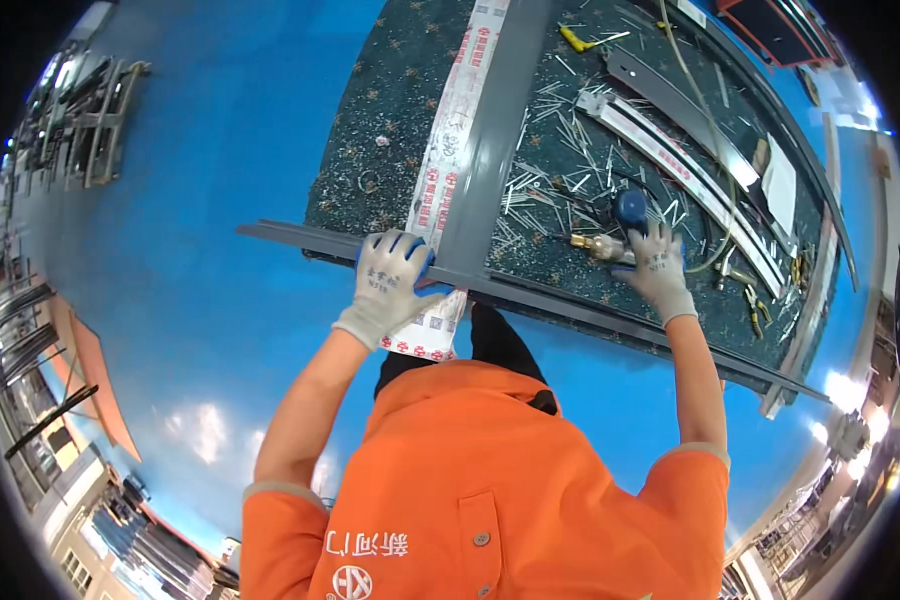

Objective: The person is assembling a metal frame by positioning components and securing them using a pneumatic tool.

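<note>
My left hand (390, 277), in a pale glove with blue showing at the fingers, curls over the long grey profile (590, 312) along the table's near edge. Its thumb points right, beside the joint with a wide grey profile (482, 150) running away from me. White printed film (450, 140) lies along that profile's left side and hangs below the joint. My gloved right hand (660, 272) is on an air tool (602, 246) with a brass-coloured tip and a dark blue round part (630, 208). The palm hides part of the tool; the fingers seem bent around it.
Loose screws or rivets (580, 150) litter the dark patterned tabletop (370, 130). A thin hose (705, 110) crosses the right side. Farther right are pliers (755, 308), a film-covered strip (685, 175) and a dark profile (680, 115). A yellow-handled tool (578, 40) lies at the back.
</note>
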Demonstrator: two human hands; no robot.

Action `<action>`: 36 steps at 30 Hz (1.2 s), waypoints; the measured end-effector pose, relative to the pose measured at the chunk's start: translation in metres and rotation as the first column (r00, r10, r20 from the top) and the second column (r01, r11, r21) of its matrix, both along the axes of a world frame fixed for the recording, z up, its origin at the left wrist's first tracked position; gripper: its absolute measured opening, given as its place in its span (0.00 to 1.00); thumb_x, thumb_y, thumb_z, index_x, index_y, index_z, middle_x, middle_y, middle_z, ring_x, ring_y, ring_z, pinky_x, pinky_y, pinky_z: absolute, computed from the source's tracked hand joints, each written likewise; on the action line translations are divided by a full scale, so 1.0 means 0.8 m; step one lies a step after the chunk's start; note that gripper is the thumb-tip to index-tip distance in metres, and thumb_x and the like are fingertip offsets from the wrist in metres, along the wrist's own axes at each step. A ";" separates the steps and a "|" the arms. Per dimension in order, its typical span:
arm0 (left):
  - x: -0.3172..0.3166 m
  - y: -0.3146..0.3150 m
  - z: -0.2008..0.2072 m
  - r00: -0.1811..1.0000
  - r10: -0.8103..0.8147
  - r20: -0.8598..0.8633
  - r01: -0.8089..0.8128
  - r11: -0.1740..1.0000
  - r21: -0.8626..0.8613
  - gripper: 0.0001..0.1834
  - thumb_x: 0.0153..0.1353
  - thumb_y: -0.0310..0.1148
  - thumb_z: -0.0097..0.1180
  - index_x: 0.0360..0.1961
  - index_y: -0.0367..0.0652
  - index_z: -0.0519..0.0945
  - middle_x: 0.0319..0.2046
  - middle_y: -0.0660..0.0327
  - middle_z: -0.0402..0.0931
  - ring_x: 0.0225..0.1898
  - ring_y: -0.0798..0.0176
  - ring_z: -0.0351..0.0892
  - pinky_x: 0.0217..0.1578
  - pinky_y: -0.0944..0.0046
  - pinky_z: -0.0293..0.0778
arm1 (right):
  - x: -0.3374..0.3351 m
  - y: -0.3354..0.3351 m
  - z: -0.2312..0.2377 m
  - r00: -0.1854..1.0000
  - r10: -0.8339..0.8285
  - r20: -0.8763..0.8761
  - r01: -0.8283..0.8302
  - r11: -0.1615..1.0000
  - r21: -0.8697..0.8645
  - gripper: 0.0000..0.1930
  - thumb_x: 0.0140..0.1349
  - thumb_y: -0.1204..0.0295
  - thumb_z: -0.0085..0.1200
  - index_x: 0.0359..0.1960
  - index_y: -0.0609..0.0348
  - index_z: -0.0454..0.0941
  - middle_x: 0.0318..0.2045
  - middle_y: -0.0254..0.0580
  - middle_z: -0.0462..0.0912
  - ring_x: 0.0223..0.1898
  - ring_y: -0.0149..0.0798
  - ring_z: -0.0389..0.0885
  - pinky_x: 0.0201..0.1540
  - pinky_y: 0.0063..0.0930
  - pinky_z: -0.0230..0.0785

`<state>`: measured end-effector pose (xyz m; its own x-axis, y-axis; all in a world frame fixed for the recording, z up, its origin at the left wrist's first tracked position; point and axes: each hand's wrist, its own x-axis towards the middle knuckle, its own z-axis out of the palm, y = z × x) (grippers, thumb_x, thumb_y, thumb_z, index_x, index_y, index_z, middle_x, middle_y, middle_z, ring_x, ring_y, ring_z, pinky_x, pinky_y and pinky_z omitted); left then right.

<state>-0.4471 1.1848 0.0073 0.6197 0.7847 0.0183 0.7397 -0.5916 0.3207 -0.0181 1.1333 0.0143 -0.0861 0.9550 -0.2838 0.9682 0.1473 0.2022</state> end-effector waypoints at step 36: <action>-0.004 -0.023 -0.023 0.999 -0.004 0.045 -0.005 0.979 0.202 0.28 0.40 0.55 0.68 0.38 0.47 0.81 0.47 0.63 0.80 0.46 0.57 0.78 0.47 0.55 0.65 | -0.261 0.168 -0.031 -0.540 -0.312 -0.782 0.513 0.614 -0.599 0.21 0.60 0.74 0.66 0.51 0.72 0.74 0.41 0.50 0.84 0.33 0.34 0.84 0.37 0.23 0.78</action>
<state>-0.4504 1.1667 -0.0111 0.6142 0.7624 0.2040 0.7277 -0.6471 0.2274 -0.2269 1.2678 -0.0103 0.3475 0.8191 -0.4564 -0.3125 -0.3577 -0.8800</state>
